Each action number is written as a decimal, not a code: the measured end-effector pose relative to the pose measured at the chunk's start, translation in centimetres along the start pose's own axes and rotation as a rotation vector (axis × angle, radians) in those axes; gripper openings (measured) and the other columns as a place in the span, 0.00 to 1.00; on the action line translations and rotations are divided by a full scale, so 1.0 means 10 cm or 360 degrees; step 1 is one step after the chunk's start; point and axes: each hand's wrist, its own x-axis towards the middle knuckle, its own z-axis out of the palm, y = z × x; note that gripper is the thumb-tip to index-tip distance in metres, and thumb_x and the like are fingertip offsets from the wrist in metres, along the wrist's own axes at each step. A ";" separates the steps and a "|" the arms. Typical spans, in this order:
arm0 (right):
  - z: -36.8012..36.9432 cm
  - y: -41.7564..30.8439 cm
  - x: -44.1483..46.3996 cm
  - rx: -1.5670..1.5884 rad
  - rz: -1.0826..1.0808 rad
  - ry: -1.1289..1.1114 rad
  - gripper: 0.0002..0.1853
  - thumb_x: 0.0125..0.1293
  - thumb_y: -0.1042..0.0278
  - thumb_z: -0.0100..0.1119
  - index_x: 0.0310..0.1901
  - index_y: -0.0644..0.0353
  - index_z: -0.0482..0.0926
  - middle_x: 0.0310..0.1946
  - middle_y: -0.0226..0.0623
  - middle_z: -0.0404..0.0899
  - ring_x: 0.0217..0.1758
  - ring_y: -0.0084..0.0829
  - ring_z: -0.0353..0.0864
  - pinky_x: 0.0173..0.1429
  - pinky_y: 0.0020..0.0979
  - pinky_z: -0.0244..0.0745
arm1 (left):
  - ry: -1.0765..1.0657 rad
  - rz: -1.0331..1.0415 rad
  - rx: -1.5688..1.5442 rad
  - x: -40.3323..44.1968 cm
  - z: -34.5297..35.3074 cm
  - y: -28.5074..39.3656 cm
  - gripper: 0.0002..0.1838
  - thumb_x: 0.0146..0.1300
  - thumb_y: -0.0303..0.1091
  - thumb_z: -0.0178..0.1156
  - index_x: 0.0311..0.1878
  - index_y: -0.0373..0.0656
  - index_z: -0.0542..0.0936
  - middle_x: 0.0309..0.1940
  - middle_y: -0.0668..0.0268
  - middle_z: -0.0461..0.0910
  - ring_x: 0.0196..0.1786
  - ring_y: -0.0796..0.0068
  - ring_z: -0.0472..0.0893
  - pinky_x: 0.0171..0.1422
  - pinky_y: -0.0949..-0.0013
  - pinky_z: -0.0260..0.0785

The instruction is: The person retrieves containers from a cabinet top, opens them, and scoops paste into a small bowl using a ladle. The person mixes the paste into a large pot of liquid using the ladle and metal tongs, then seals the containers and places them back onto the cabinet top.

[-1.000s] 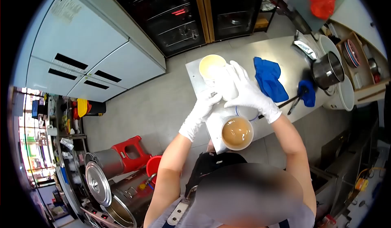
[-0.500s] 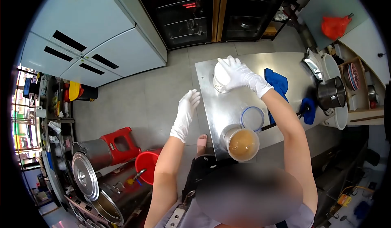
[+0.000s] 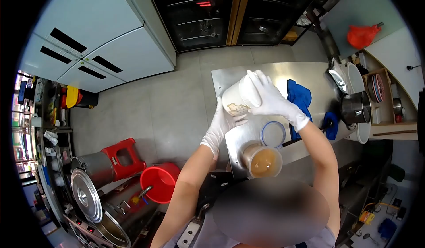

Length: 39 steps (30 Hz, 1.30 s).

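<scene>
A white lidded tub (image 3: 234, 101) with a brownish label is tilted above the steel table (image 3: 301, 148), its lid end toward the right. Gloved in white, my left hand (image 3: 221, 123) supports the tub's lower left side, with fingers spread under it. My right hand (image 3: 270, 95), also gloved, grips the lid end from above and the right. Nearer to me stands a clear round container (image 3: 264, 161) of brownish liquid. A clear lid with a blue rim (image 3: 273, 134) lies flat just beyond it.
Blue cloths (image 3: 299, 96) lie on the table right of my hands. A dark metal pot (image 3: 355, 107) and white buckets stand at its right end. On the floor at left are a red bucket (image 3: 160, 184), a red stool (image 3: 126, 158) and large steel pots.
My left hand has come up to the right and taken hold of the tub. The tub, upright on the table before, is now lifted and tilted, with my right hand still on it.
</scene>
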 end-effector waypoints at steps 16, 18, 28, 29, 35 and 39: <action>-0.10 -0.47 -0.77 0.1911 0.0749 0.0171 0.59 0.52 0.49 0.68 0.70 0.65 0.33 0.67 0.57 0.48 0.72 0.47 0.49 0.72 0.39 0.50 | -0.0323 0.0753 0.0996 -0.81 0.67 0.03 0.47 0.48 0.46 0.62 0.69 0.40 0.54 0.61 0.56 0.65 0.64 0.62 0.66 0.67 0.63 0.59; -0.23 -0.52 -0.83 0.2113 0.0862 -0.0057 0.57 0.55 0.48 0.66 0.70 0.67 0.34 0.67 0.57 0.49 0.73 0.45 0.48 0.73 0.38 0.49 | -0.0349 0.0904 0.1227 -0.87 0.65 0.00 0.45 0.49 0.46 0.61 0.69 0.39 0.56 0.61 0.56 0.66 0.63 0.59 0.67 0.67 0.64 0.60; -0.47 -0.60 -0.96 0.0315 -0.0575 0.0406 0.62 0.32 0.51 0.78 0.67 0.61 0.49 0.61 0.62 0.48 0.62 0.64 0.56 0.66 0.49 0.59 | 0.0013 0.0148 0.0317 -1.13 0.83 0.02 0.38 0.52 0.52 0.54 0.64 0.40 0.65 0.60 0.52 0.70 0.58 0.52 0.73 0.60 0.45 0.66; -0.51 -0.63 -0.95 0.0333 -0.0551 0.0363 0.61 0.32 0.50 0.78 0.67 0.60 0.50 0.61 0.61 0.48 0.62 0.63 0.56 0.66 0.49 0.59 | -0.0024 0.0206 0.0329 -1.14 0.80 0.00 0.38 0.51 0.52 0.54 0.64 0.40 0.65 0.60 0.52 0.70 0.58 0.51 0.73 0.60 0.45 0.66; -0.93 -0.90 -0.95 -0.0139 -0.0685 0.0142 0.57 0.33 0.47 0.76 0.65 0.59 0.56 0.63 0.56 0.52 0.62 0.62 0.56 0.65 0.52 0.59 | -0.0057 0.0059 0.0263 -1.16 0.91 0.02 0.38 0.51 0.51 0.55 0.64 0.39 0.65 0.59 0.50 0.70 0.58 0.50 0.72 0.60 0.47 0.67; -0.84 -0.86 -0.96 -0.0067 -0.0693 0.0295 0.52 0.38 0.49 0.74 0.65 0.59 0.57 0.64 0.56 0.52 0.65 0.60 0.55 0.65 0.50 0.59 | -0.0108 0.0159 0.0280 -1.16 0.91 0.09 0.34 0.54 0.47 0.54 0.63 0.37 0.65 0.57 0.51 0.71 0.58 0.53 0.73 0.62 0.56 0.67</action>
